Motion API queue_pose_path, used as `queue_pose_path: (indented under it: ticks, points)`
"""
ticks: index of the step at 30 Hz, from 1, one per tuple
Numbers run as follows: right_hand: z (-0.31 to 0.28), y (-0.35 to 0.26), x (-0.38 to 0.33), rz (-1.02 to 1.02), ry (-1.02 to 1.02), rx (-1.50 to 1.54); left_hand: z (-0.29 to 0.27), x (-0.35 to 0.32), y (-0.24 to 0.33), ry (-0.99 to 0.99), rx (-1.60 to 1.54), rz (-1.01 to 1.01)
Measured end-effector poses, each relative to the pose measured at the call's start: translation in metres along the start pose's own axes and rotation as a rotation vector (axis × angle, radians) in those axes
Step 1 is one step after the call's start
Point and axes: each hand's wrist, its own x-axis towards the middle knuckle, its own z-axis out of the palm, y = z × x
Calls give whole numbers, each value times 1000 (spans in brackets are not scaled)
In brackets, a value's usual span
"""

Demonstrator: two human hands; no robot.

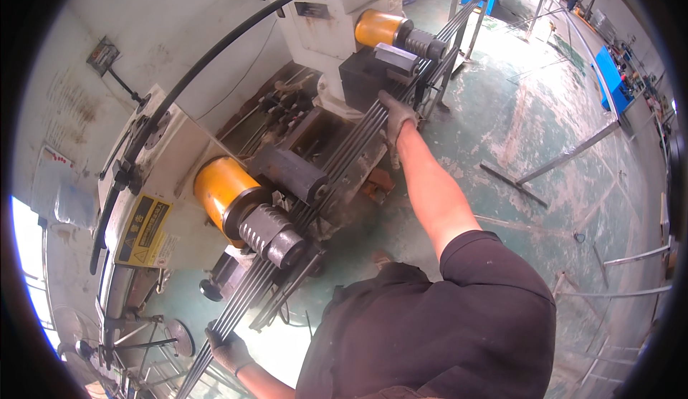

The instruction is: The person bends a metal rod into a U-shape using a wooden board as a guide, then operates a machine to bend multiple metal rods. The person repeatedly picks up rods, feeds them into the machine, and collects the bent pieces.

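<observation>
Several long, thin metal rods [352, 141] run side by side from the lower left to the upper right, lying through a machine. My left hand [231, 352], in a grey work glove, is closed round the rods near their lower-left stretch. Further up, my gloved right hand [398, 117] grips the same bundle with the arm stretched out; the palm side is hidden. Between my hands, a dark ribbed roller [266, 234] with a yellow-orange housing [226, 193] stands against the rods. A second ribbed roller [424, 44], with its yellow-orange housing [382, 29], stands past my right hand.
The machine's pale body [315, 34] stands against the wall, with a yellow warning label [145, 231] on its near part. A black hose [208, 44] arches over it. A metal stand [473, 30] supports the rods' far end. A metal frame [566, 154] stands on the worn green floor.
</observation>
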Motion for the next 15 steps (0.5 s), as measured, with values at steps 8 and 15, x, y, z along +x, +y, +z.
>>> queue_pose_path:
  ticks: [8, 15]
  points:
    - [12, 60, -17, -161, -35, -119, 33, -36, -32, -6, 348, 84]
    - [1, 43, 0, -256, -24, -175, 38, -36, -38, -8, 105, -103]
